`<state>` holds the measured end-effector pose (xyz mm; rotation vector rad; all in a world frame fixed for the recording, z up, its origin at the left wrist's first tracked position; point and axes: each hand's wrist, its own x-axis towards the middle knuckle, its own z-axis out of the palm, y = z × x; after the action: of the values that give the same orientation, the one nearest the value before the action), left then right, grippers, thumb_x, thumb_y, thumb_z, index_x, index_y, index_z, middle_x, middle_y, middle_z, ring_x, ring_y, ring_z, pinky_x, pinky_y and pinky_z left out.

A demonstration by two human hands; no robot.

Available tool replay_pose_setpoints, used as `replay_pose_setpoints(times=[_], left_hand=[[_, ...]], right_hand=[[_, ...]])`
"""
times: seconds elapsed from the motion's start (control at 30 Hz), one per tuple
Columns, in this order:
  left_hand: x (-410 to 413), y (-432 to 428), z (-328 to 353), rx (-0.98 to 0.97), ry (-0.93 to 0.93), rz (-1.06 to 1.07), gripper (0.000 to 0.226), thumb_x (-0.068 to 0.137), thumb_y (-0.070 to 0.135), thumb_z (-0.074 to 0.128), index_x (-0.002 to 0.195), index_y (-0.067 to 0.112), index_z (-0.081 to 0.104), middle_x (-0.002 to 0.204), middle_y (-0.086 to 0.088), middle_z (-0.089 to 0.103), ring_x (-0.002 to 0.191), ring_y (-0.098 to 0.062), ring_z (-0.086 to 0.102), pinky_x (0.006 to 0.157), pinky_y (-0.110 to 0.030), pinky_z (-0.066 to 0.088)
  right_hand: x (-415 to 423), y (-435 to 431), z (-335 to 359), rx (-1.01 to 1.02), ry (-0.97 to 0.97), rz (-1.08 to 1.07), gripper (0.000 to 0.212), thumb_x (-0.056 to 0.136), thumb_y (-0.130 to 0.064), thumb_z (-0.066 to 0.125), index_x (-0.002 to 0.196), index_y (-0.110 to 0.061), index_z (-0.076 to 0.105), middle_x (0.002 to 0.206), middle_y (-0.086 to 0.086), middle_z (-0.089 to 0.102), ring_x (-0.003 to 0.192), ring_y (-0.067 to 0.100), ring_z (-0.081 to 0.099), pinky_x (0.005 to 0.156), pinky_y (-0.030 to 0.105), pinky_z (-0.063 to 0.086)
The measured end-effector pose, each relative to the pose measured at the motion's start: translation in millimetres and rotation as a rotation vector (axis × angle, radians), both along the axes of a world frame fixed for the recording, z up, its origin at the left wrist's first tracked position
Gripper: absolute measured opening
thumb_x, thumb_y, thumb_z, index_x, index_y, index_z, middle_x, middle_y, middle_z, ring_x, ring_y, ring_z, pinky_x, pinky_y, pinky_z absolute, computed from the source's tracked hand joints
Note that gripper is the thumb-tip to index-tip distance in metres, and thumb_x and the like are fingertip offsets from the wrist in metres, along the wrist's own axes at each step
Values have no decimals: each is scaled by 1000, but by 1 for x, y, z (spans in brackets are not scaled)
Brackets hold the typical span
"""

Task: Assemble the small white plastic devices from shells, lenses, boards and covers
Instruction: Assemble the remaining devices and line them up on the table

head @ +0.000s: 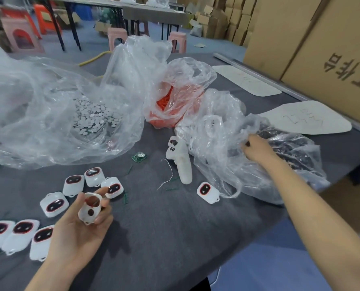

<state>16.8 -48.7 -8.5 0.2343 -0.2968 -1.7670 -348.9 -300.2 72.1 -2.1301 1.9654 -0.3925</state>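
My left hand (80,234) was raised, palm up, over the near left part of the gray cloth surface (174,232). Its fingers were curled round a white shell (90,209), thumb on one side and the others on the far side. The shell's open side faced me, with a reddish lens up by the top and a dark spot lower down.

My right hand (257,151) was stretched out to the right, at the mouth of a clear bag of dark parts (290,156). The fingers there were bent into the crumpled plastic. I could not tell whether they had hold of a part or only of the bag.

Finished devices lay face up around my left hand. Four sat in a loose cluster (94,177) just beyond it, and three were in a row (20,233) at the near left edge. One more device (208,192) lay by itself, just beside the near edge of the bag of dark parts.

Toward the middle of the surface sat a small green board (139,157), with a long white piece (182,164) and a loose white thread (168,175) near it. Farther back stood a big bag of white discs (90,117) and a bag of orange parts (170,103). Cardboard boxes (300,38) rose at the right.
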Motion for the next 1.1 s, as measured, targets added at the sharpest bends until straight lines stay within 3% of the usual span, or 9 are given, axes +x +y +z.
replay_pose_setpoints(times=[0.1,0.2,0.3,0.4,0.47,0.67,0.87,1.0,1.1], left_hand=[[0,-2,0,-22,-3,3,78,101,44,-13,143,-7,28,126,-26,49,102,-32,49,90,-35,29],[0,-6,-3,-80,36,-34,78,101,45,-12,143,-7,28,126,-27,49,101,-32,49,91,-36,29],[-1,-7,-3,-108,52,-55,77,101,45,-11,142,-7,31,124,-28,49,100,-32,50,91,-36,30],[-3,-7,1,-76,32,-44,77,102,44,-10,142,-7,31,124,-29,49,100,-33,50,91,-37,29],[-3,-5,4,-61,22,-33,77,101,44,-11,142,-7,29,125,-29,49,101,-33,49,92,-36,28],[-3,-2,6,-13,20,-50,79,101,45,-12,142,-7,30,124,-27,49,100,-31,49,91,-37,28],[5,-5,7,4,-79,50,66,105,39,1,142,-6,32,123,-28,51,99,-31,52,92,-35,33],[-6,-2,-1,121,-402,302,36,92,27,45,117,7,61,92,-17,66,59,-15,51,61,-21,48],[-22,0,5,153,-623,429,31,89,19,45,113,6,60,95,-20,69,56,-12,48,56,-17,47]], right_hand=[[-2,-3,12,88,148,-159,12,88,-5,50,98,-3,58,109,19,61,97,34,58,81,37,48],[4,-3,35,-344,24,-369,19,87,-1,50,99,1,63,111,20,59,100,33,55,78,36,46],[27,-1,51,-710,-188,-98,11,87,-1,48,90,-5,59,104,8,54,87,17,48,75,27,38],[38,-14,46,-196,70,113,19,88,-4,44,79,-5,62,89,12,64,85,30,59,74,34,46],[32,-22,35,109,384,17,18,89,-9,49,96,-6,65,104,16,65,100,33,60,79,34,46],[24,-31,21,163,486,-87,33,86,-6,60,119,-9,63,120,11,62,105,29,61,81,33,48],[23,-25,29,110,331,-96,25,80,3,60,98,-8,74,108,15,67,92,31,62,76,30,50],[30,3,59,-159,156,-88,18,88,-5,59,96,-13,73,102,13,69,93,32,63,80,36,51],[58,52,79,-264,-540,48,13,87,-3,64,92,-12,73,75,0,71,68,17,70,69,28,58]])
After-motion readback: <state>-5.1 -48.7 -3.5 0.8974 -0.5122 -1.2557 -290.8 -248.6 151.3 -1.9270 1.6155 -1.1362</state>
